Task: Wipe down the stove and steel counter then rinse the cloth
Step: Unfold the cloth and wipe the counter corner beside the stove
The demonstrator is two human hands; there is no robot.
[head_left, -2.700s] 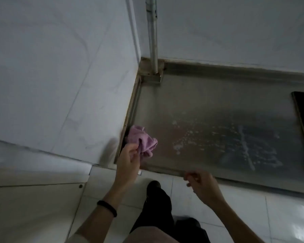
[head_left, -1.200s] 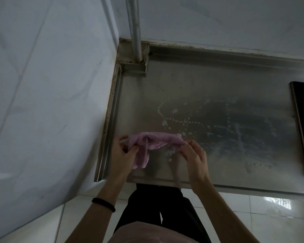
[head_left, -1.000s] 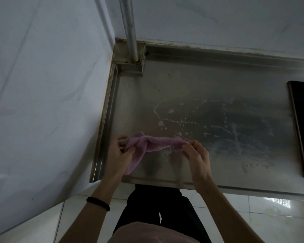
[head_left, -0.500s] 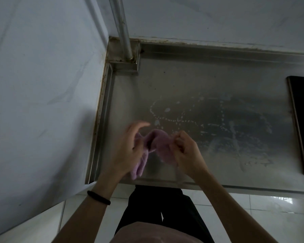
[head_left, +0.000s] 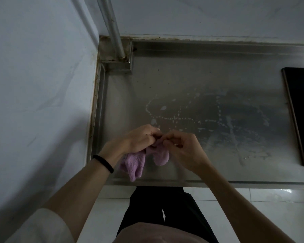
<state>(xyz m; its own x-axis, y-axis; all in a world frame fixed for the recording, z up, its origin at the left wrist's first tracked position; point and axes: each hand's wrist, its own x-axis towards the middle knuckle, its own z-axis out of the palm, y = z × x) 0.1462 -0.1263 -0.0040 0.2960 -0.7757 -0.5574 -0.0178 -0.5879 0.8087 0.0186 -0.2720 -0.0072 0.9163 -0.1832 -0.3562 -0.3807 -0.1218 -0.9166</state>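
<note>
Over the steel counter [head_left: 191,81], both hands, left [head_left: 139,139] and right [head_left: 184,148], pinch the pink cloth [head_left: 135,162] drooping between them.

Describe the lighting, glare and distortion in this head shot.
Head view: dim and bluish overall; the counter carries a dull sheen with pale wet streaks, no hard glare. The brightest glare sits on the floor tiles at lower right. Wide-angle bending curves the pipe and the counter's edges. Both hands, left and right, and the cloth look sharp enough.
</note>
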